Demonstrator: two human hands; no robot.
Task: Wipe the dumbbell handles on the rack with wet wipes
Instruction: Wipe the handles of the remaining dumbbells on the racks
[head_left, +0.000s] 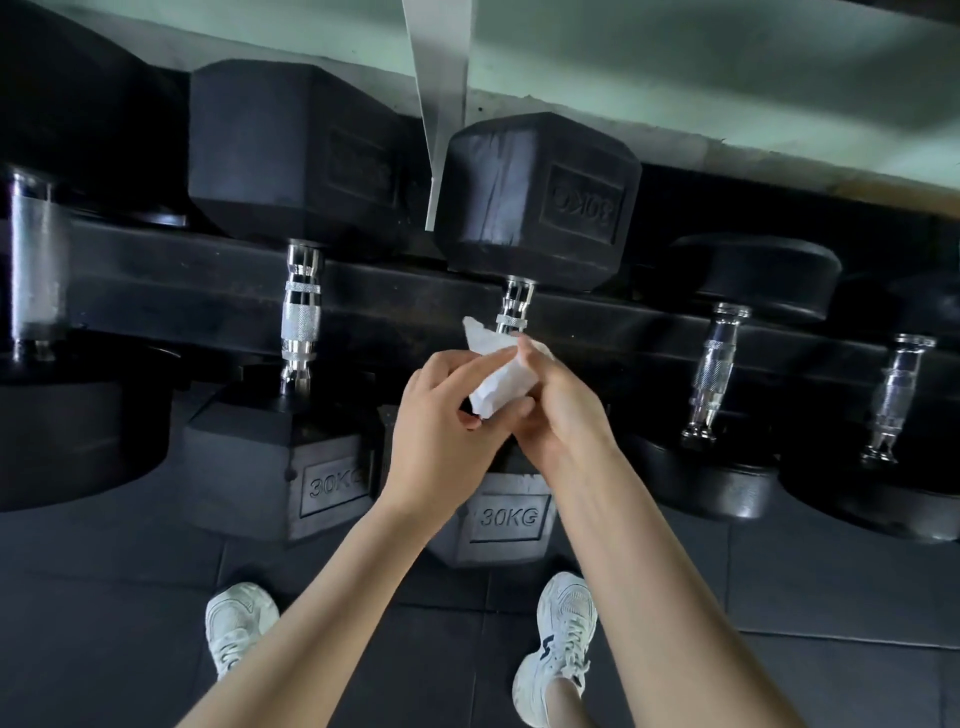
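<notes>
A crumpled white wet wipe (498, 374) sits between both hands, just below the chrome handle (515, 306) of a black 30 kg hex dumbbell (535, 197) on the rack. My left hand (441, 421) pinches the wipe from the left. My right hand (561, 410) grips it from the right, fingers curled over it. The lower part of that handle is hidden behind the wipe and my hands. A second 30 kg hex dumbbell's handle (300, 317) stands bare to the left.
A black rack rail (156, 296) runs across under the handles. Round-headed dumbbells (717, 364) (896, 395) lie to the right, a large one (36, 260) at far left. A grey upright post (441, 104) rises behind. Dark rubber floor tiles and my white sneakers (561, 644) are below.
</notes>
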